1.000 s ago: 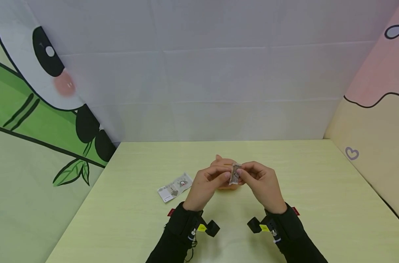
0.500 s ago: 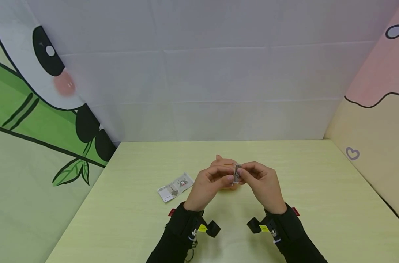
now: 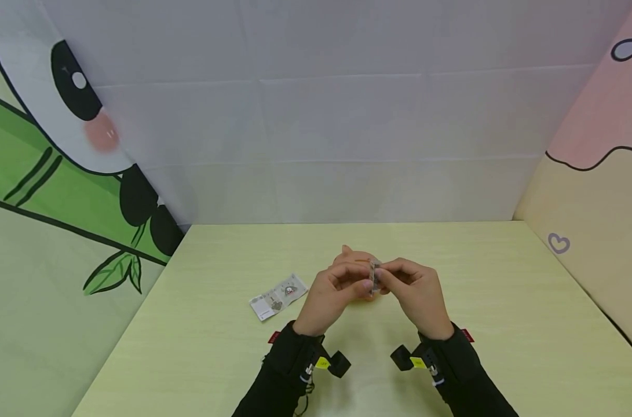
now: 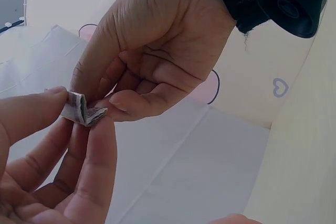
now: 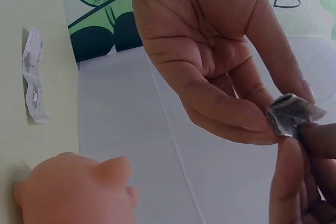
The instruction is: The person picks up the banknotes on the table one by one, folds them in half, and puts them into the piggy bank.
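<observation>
Pale table (image 3: 503, 324), far edge by white backdrop (image 3: 336, 133) | pig figure (image 5: 79, 192), interior hidden | creased note (image 3: 278, 297), well inside edges | folded note (image 3: 375, 277), pinched by left hand (image 3: 323, 295) and right hand (image 3: 420, 292)

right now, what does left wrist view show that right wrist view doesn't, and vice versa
Only the left wrist view shows a wrist camera and the purple heart. Only the right wrist view shows the loose note and, plainly, the pig; a pinkish sliver in the left may be it. Both show the left hand and right hand pinching the folded note.
</observation>
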Tool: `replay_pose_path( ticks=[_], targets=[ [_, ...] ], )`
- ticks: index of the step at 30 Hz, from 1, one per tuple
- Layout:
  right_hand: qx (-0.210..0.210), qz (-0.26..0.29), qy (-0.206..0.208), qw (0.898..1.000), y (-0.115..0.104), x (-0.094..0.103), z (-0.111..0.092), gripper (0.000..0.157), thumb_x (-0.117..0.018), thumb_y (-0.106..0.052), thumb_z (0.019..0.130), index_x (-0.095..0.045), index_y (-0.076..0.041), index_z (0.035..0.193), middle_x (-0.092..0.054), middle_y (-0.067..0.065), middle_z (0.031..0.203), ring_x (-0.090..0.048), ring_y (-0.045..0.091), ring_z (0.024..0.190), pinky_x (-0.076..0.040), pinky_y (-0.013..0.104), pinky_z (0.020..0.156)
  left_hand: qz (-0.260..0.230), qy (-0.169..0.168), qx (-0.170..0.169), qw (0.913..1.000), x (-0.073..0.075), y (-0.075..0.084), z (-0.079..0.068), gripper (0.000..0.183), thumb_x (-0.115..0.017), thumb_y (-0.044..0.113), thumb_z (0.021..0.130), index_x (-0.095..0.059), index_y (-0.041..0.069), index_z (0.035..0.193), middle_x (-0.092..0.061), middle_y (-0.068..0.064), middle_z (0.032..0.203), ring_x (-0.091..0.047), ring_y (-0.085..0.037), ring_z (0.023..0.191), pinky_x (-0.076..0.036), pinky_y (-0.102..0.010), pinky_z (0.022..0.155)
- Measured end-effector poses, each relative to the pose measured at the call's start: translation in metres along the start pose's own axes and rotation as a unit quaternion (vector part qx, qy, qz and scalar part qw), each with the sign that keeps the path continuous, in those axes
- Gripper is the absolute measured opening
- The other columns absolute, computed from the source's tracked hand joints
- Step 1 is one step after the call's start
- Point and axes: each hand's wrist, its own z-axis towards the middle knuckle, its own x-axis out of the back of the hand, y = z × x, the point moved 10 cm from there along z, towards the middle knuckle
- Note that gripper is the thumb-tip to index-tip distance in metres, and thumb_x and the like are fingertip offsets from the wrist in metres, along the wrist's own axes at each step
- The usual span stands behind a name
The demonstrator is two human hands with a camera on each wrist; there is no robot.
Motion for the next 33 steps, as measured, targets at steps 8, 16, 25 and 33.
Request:
replay_pose_path(
  ticks=[8,16,25,33],
  targets=[
    [-0.004,-0.005,-0.015,1.000,0.006,0.001,0.006,0.011,-0.066,-0.003,0.092,-0.071,0.006,0.095,-0.069,-0.010,0.080,-0.067,0.018,0.066,-0.059,0.031,0.064,0.020,0.021,0.007,0.9995,0.003,-0.006,0.007,0.036,-0.067,0.013,0.093,-0.059,-0.012,0.117,-0.061,-0.018,0.114,-0.068,-0.007,0.094,-0.057,-0.024,0.084],
    [0.001,0.002,-0.028,1.000,0.011,0.003,0.011,0.011,-0.066,-0.003,0.092,-0.072,0.006,0.095,-0.068,-0.009,0.080,-0.066,0.016,0.066,-0.059,0.030,0.065,0.047,0.038,0.015,0.9980,0.005,-0.010,0.014,0.030,-0.067,0.010,0.093,-0.062,-0.010,0.113,-0.060,-0.024,0.114,-0.068,-0.006,0.093,-0.056,-0.022,0.084],
    [0.001,0.013,-0.062,0.998,0.019,0.005,0.018,0.015,-0.063,-0.005,0.094,-0.071,0.005,0.102,-0.070,-0.008,0.086,-0.067,0.011,0.071,-0.059,0.029,0.069,0.046,0.044,0.020,0.9978,0.007,-0.014,0.021,0.029,-0.067,0.014,0.093,-0.063,-0.007,0.113,-0.064,-0.016,0.111,-0.069,-0.008,0.096,-0.056,-0.024,0.086],
    [-0.002,0.014,-0.080,0.997,0.024,0.006,0.024,0.021,-0.056,-0.012,0.100,-0.071,0.002,0.105,-0.069,-0.005,0.085,-0.067,0.013,0.075,-0.059,0.029,0.070,0.067,0.057,0.012,0.9961,0.009,-0.017,0.027,0.028,-0.067,0.014,0.093,-0.064,-0.007,0.111,-0.063,-0.019,0.111,-0.068,-0.007,0.093,-0.056,-0.022,0.083]
  ],
)
